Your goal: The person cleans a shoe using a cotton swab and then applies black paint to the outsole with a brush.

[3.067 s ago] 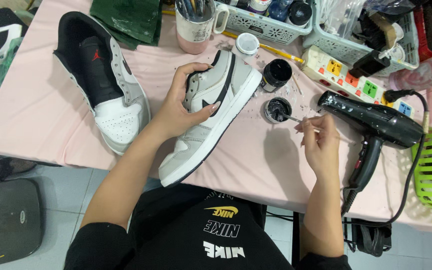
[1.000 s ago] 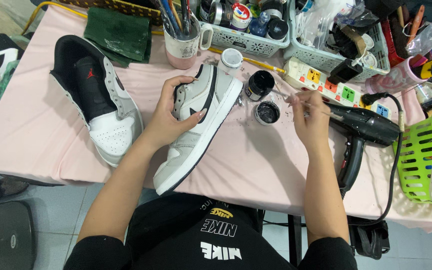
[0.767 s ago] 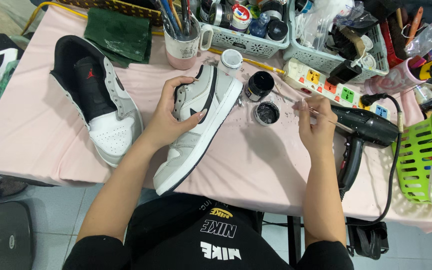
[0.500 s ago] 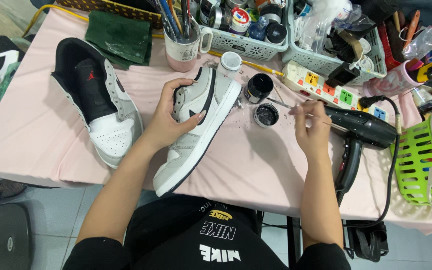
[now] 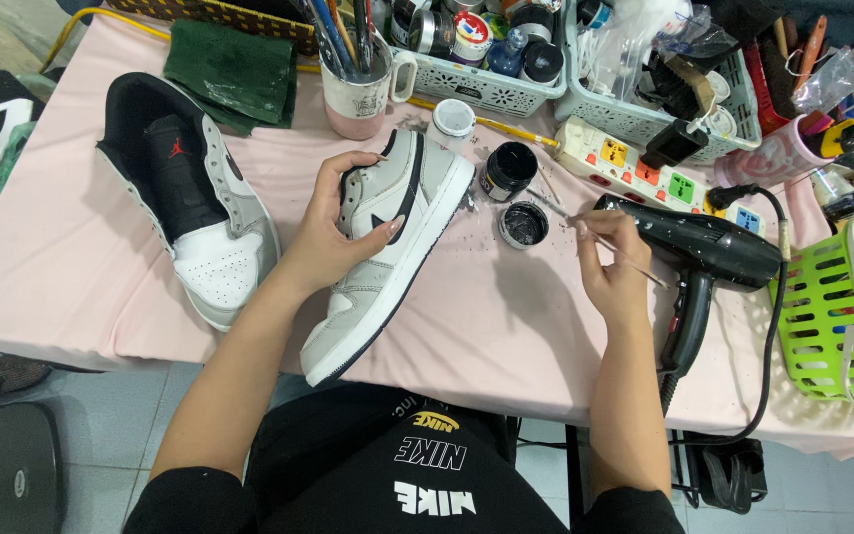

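Left hand (image 5: pixel 333 232) grips shoe (image 5: pixel 387 252) on table (image 5: pixel 506 336). Second shoe (image 5: pixel 190 198) left of grip. Mug (image 5: pixel 358 84) behind it. Jar (image 5: pixel 508 170) and lid (image 5: pixel 524 223) right of grip, before right hand (image 5: pixel 610 267) holding brush (image 5: pixel 605 237). Hairdryer (image 5: pixel 694 247) just right.

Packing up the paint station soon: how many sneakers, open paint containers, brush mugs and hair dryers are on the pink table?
Sneakers: 2, one grey in the left hand, one black-and-white
Open paint jar and lid: 2
Brush mug: 1
Hair dryer: 1
Total: 6
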